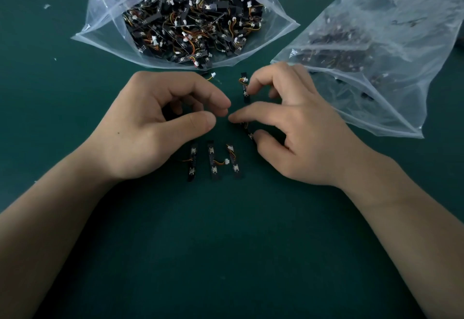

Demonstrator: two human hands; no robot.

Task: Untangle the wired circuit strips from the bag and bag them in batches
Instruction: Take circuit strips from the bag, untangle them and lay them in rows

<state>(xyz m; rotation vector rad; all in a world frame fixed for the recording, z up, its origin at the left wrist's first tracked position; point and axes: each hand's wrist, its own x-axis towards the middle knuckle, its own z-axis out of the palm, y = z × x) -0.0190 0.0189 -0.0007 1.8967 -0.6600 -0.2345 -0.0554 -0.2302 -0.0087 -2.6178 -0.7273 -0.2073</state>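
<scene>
Strips (190, 27) in a tangle fill the open bag (105, 10) at twelve o'clock; your second bag (376, 50) at two o'clock holds more, dimly seen; three sorted strips (214, 160) lie side by side at six o'clock; your left hand (155, 123) curls, grip unclear; your right hand (296, 130) curls too, index fingertip (252, 87) touching a loose strip (247, 98), grip unclear.

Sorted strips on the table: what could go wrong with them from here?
The three sorted strips lie close between both hands; the left hand or right hand may knock them askew. Their loose wires could hook together again. The open bag gapes toward them, one connector already outside, so tangled strips may spill in.
</scene>
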